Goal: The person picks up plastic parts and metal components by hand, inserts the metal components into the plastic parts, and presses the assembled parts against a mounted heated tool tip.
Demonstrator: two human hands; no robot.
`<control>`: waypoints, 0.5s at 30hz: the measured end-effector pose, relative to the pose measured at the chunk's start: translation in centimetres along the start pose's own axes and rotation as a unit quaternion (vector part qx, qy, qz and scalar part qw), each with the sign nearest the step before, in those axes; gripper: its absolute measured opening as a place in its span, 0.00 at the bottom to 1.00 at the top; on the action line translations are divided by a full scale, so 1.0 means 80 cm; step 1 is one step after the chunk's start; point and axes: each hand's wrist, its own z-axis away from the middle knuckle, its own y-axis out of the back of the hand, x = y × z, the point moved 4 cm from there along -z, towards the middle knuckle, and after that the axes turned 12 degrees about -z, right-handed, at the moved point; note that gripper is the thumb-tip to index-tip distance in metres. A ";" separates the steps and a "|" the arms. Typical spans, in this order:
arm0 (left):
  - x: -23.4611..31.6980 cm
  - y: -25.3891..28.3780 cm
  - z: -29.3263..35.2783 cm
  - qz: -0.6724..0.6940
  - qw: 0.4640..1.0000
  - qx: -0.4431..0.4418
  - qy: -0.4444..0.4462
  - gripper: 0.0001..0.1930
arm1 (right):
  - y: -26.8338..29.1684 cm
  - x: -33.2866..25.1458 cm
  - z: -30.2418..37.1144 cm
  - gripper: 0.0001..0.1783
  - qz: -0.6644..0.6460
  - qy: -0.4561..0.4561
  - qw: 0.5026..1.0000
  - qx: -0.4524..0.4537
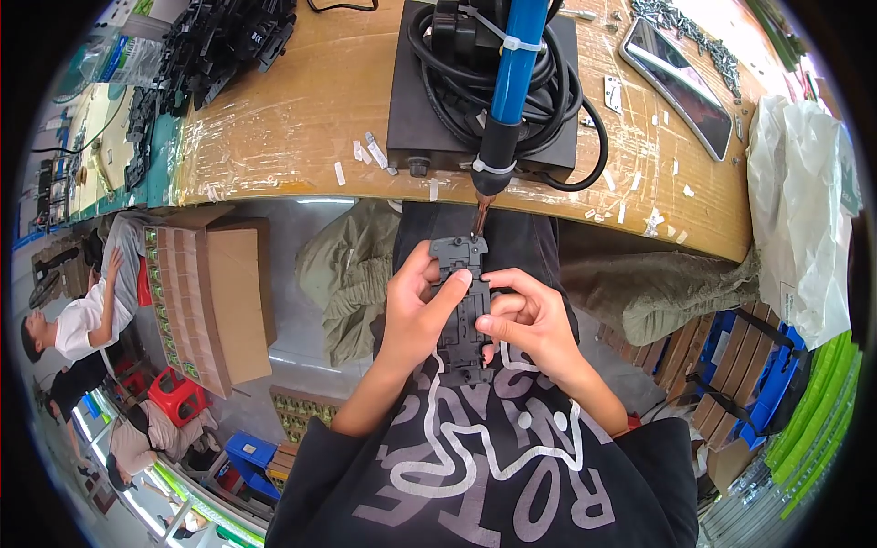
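A long black moulded plastic part (pixel 468 315) is held upright over my lap, just off the bench's near edge. My left hand (pixel 422 297) grips its left side, thumb pressed on its upper face. On the right edge, my right hand (pixel 530 320) pinches it between thumb and bent fingers. The part's top end is right under the tip of a blue-bodied powered screwdriver (pixel 519 64), which hangs tip-down with a zip-tied black cable. Whether the tip touches the part I cannot tell.
On the wooden bench (pixel 301 119) sit a black box (pixel 429 137) with coiled cable, a phone (pixel 676 87), scattered screws (pixel 694 32) and paper scraps. Black plastic parts (pixel 228 46) pile up at far left. A white plastic bag (pixel 804 210) hangs right. Cartons (pixel 219 301) and people are left.
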 end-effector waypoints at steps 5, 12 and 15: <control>-0.010 0.002 -0.004 0.011 1.000 0.006 0.018 0.10 | 0.004 0.003 -0.005 0.19 0.011 0.001 1.000 -0.001; -0.002 0.000 -0.006 0.013 1.000 0.009 0.018 0.10 | -0.001 -0.003 -0.005 0.18 -0.006 0.016 1.000 0.002; -0.003 0.000 -0.005 0.020 1.000 0.006 0.022 0.10 | -0.001 -0.002 -0.004 0.18 -0.002 0.020 1.000 0.004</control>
